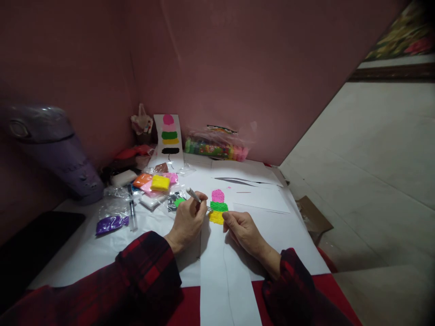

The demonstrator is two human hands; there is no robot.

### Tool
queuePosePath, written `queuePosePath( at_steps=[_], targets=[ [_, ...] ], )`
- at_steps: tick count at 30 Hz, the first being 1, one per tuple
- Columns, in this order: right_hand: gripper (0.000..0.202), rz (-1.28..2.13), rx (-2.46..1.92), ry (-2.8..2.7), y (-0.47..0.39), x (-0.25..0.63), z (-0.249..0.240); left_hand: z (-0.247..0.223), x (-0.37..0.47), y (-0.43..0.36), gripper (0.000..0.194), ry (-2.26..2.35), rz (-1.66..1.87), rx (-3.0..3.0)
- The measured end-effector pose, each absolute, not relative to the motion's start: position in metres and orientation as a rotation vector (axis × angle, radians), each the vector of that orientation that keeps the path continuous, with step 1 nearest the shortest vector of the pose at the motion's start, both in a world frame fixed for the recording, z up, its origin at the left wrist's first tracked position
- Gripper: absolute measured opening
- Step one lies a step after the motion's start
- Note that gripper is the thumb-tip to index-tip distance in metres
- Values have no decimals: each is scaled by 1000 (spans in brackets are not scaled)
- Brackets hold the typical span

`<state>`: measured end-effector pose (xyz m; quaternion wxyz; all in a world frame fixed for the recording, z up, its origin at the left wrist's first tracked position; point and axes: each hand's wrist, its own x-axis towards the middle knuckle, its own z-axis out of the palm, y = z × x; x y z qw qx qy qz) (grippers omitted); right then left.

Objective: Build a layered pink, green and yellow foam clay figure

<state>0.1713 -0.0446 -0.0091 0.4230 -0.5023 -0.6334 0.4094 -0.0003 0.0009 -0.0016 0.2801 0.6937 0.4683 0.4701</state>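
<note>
Pink, green, yellow ridged clay; left hand pinches tool; right hand: hold unclear.

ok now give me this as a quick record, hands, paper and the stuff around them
left hand: holds a slim tool, its lower end near the green patch
right hand: fingertips by the edge of the yellow patch; any grip unclear
paper strip: pink patch farthest, then green, then yellow
behind: card with pink, green, yellow and black marks
to the left: yellow packet, purple packet, purple bottle
</note>
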Motion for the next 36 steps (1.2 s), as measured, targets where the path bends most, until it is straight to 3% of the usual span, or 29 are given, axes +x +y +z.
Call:
queuePosePath(
  at_steps=[36],
  targets=[
    [54,996,-1270,-1611,-44,172,-10,-4,-3,3,12,1331,1358,1922]
  ],
)
